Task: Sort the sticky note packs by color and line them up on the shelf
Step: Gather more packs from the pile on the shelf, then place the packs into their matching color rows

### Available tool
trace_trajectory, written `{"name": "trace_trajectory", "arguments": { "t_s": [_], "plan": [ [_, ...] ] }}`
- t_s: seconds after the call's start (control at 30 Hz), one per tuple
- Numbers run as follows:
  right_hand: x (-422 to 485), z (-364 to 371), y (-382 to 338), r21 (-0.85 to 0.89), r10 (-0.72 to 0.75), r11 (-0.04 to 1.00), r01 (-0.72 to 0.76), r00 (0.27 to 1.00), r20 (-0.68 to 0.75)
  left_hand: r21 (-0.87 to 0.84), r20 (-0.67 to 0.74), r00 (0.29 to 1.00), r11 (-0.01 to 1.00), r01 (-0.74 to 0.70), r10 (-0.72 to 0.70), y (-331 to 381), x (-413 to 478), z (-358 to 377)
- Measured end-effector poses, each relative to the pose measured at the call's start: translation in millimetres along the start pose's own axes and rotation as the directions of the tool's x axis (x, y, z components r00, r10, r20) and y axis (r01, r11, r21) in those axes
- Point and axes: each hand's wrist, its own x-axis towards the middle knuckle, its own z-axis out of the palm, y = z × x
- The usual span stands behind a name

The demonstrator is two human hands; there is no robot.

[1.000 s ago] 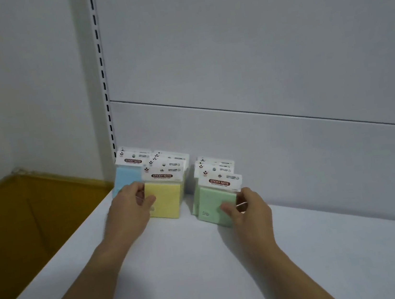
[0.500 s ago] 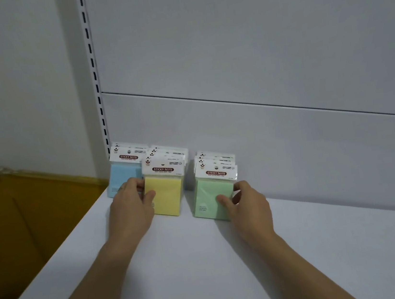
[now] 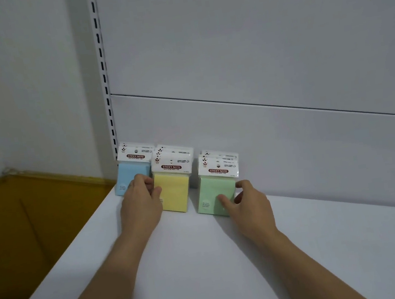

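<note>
Shelf point(image 3: 232, 270): left hand point(image 3: 141, 204) still grips yellow pack point(image 3: 175, 192), right hand point(image 3: 251, 205) green pack point(image 3: 212, 192)

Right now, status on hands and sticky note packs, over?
Left hand grips yellow packs at left edge, beside blue packs. Right hand pinches front green pack. All three rows upright on shelf, gap between yellow and green. Nothing blocking.

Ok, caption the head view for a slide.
Left hand grips yellow packs, right hand grips green packs on shelf.

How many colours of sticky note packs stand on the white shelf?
3: blue paper packs leftmost, yellow packs in the middle, green packs rightmost; packs behind are partly hidden.
</note>
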Motion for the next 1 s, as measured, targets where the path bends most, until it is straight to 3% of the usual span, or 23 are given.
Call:
{"name": "trace_trajectory", "arguments": {
  "t_s": [0.27,0.37,0.47,0.63,1.0],
  "plan": [
    [-4.7,-32.6,10.7,-0.2,-0.084,0.976,0.087,0.996,0.023,0.201,-0.068,0.99,0.974,-0.107,0.122,10.1,-11.0,-12.0],
    [-5.5,-50.7,17.9,-0.294,-0.155,0.943,0.156,0.988,0.025,0.271,-0.025,0.96,0.927,-0.26,0.277,22.3,-20.0,-13.0],
    [-6.8,-72.0,29.7,-0.379,-0.203,0.902,0.207,0.978,0.051,0.331,0.12,0.884,0.822,-0.464,0.451,39.1,-28.1,-9.7],
    [-15.1,-111.6,60.2,-0.473,-0.158,0.865,0.169,0.985,0.063,0.314,0.332,0.746,0.678,-0.665,0.577,75.6,-43.9,5.2],
    [-41.4,-220.6,147.5,-0.514,0.009,0.858,-0.021,1.0,-0.026,0.141,0.569,0.523,0.55,-0.823,0.635,191.0,-101.7,114.7]
  ]
}}
